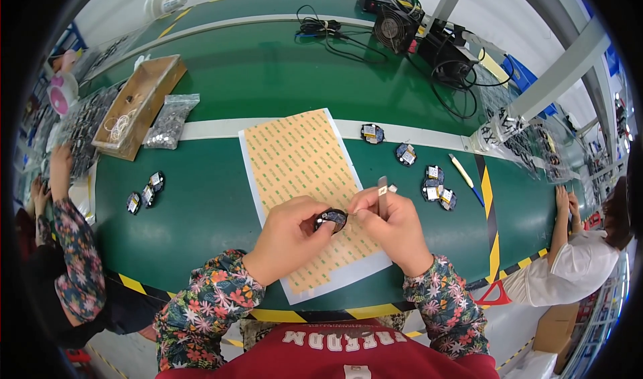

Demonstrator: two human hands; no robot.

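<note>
In my left hand [291, 235] is a small round black electronic module [330, 220], its open side showing, with my thumb on its lower edge. My right hand [393, 223] is closed on metal tweezers [382, 186], their blunt end sticking up between the fingers. The pinched right fingertips are close to the module's right edge; whether they also hold something tiny I cannot make out. Below both hands lies a tan adhesive sheet [295, 153] with rows of green print on white backing, some pieces gone from its lower edge.
Similar modules lie at left [148, 195] and right [434, 183]. A blue-and-white pen-like tool [462, 171] is near the striped tape. Further back are a wooden box [137, 108], a bag of small parts [171, 121], a fan unit [395, 31] and cables [321, 27]. People sit on both sides.
</note>
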